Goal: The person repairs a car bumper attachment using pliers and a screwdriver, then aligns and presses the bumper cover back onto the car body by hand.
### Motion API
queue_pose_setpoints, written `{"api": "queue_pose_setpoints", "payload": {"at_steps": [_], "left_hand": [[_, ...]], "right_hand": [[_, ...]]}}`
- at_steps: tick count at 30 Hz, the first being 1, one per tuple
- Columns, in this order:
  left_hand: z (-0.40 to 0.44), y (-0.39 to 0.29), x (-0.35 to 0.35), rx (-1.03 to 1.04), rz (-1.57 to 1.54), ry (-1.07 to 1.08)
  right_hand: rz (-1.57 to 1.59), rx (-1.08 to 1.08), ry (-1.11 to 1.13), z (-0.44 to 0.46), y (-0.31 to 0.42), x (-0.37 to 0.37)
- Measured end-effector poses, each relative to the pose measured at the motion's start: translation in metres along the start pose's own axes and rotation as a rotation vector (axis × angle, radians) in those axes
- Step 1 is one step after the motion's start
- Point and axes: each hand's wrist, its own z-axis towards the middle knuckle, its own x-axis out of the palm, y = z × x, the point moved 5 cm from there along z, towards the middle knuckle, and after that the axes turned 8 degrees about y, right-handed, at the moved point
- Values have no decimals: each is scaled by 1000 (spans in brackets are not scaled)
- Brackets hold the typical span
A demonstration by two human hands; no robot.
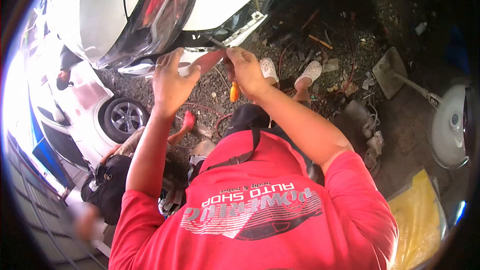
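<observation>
My left hand (172, 82) is at the lower edge of a white car's bumper (245, 30), fingertips at the edge and thumb spread apart. Beside that thumb a flat reddish piece (209, 61) reaches toward my right hand (245, 70), whose fingers are closed around a thin tool. Its orange handle (234, 91) hangs below the fingers, and a metal shaft (217, 43) shows above them, pointing at the bumper's underside. The fingers partly hide the tool's middle. Above my left hand is the car's clear lamp cover (162, 12).
A second white car with a dark wheel (125, 120) stands at the left. Near it a person in dark clothing (112, 185) crouches. Gravel and red hoses lie below. A white fan (452, 125), a dustpan (390, 72) and a yellow sheet (415, 215) are at the right.
</observation>
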Motion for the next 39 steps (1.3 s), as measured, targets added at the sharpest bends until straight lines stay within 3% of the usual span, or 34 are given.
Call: {"api": "queue_pose_setpoints", "payload": {"at_steps": [2,3,5,10,12,14,17,19,22,25,27,29,30,31,32,37,39], "left_hand": [[-1,2,2,16,3,2],[-1,3,2,34,9,3],[4,0,0,15,11,17],[12,-1,5,12,20,43],[11,-1,9,44,70,38],[11,-1,7,16,81,60],[3,-3,0,77,39,28],[-1,-4,-1,101,13,22],[-5,-5,8,106,-38,-6],[-45,-10,29,139,-132,-165],[-81,3,78,-29,-354,116],[-111,6,129,-412,-1141,669],[-117,11,135,-413,-1156,661],[-122,7,131,-485,-1400,688],[-124,3,128,-554,-1645,713],[-108,20,104,-534,-1504,664],[-112,19,99,-538,-1277,684]], "right_hand": [[274,116,-59,-5,-5,8],[269,120,-60,-4,-6,8],[-40,37,-87,2,-2,-1],[-246,13,-61,3,0,-10],[290,183,-13,-2,-13,12],[402,87,-42,-2,-17,31],[392,28,-149,-2,-20,38],[110,-63,-266,-1,-18,29],[-26,-100,-355,9,-19,16],[155,-26,-334,4,-10,24],[281,25,-298,1,-4,32],[192,27,-299,-1,-1,30],[115,26,-298,1,-1,29],[-156,-21,-293,0,3,27],[-169,-21,-289,2,2,24],[-493,-148,-329,15,-10,11],[-511,-141,-317,16,-16,6]]}}
